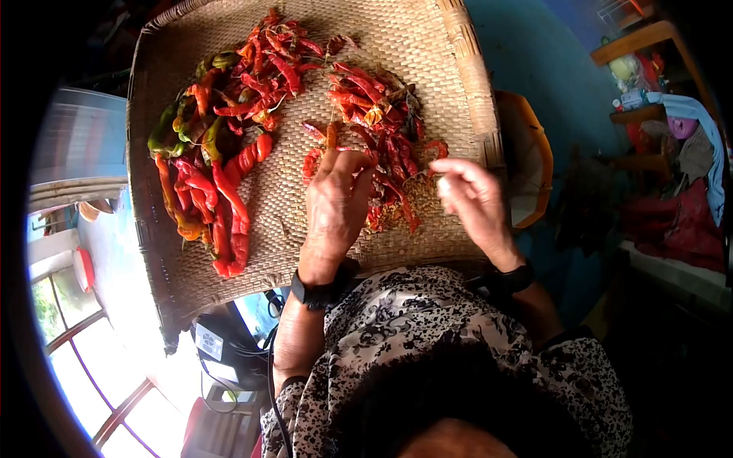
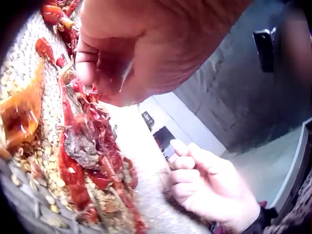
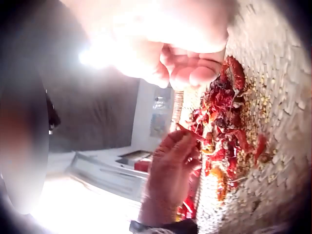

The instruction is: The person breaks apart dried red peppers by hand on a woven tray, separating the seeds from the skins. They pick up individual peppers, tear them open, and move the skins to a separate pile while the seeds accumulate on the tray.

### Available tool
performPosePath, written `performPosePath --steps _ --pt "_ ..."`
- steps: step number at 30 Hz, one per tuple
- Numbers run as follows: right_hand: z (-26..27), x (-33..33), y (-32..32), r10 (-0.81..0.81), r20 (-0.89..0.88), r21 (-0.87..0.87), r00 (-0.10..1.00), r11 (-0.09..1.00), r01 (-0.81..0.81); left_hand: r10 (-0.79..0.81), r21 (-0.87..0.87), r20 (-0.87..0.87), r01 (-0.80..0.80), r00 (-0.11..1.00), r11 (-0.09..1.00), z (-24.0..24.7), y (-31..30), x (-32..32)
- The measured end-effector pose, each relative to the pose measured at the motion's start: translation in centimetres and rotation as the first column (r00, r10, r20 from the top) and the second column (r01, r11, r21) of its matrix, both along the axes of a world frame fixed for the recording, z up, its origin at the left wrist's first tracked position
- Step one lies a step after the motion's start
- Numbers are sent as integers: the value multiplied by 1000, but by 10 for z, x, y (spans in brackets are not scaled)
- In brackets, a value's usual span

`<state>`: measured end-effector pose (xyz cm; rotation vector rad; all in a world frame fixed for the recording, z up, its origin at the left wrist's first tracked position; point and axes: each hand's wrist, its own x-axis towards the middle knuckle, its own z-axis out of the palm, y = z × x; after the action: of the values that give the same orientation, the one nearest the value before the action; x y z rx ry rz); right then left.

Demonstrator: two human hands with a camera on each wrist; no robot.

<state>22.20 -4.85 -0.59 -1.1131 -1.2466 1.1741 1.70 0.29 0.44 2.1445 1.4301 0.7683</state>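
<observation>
Over the middle of a woven tray [image 1: 275,195], my left hand [image 1: 334,204] bends its fingers at the edge of a pile of dried red chilies [image 1: 393,149]. A red chili piece [image 3: 191,132] shows at the left hand's pinched fingertips in the right wrist view. My right hand [image 1: 477,206] is raised at the pile's right side, its fingers loosely bent, with nothing visible in them. Broken chilies [image 2: 78,180] and pale seeds [image 2: 51,195] lie below the left hand [image 2: 146,48] in the left wrist view.
Larger red and green chilies [image 1: 221,191] cover the tray's left part, with more red ones [image 1: 282,69] above. An orange-rimmed container [image 1: 538,164] stands beyond the tray's right edge. Cloths [image 1: 687,229] lie at far right; a window [image 1: 92,359] is at lower left.
</observation>
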Motion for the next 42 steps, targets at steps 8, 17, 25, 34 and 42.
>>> performPosePath --steps 8,17,25,34,42 --pt "10 -35 2 70 445 177 893 971 -164 243 -601 696 364 676 712 24 -31 -4" --pt "15 10 4 -208 -324 -200 923 969 148 -8 -216 286 72 958 974 6 -19 2" --pt "7 77 4 -189 -911 -184 366 982 50 -175 36 -243 190 954 981 -15 -23 16" --pt "-2 -27 -9 23 788 88 615 985 -149 -117 28 -151 123 982 992 -17 -28 6" --pt "-11 -18 -5 70 696 56 715 987 -151 39 0 -166 -39 985 999 -18 -25 -12"
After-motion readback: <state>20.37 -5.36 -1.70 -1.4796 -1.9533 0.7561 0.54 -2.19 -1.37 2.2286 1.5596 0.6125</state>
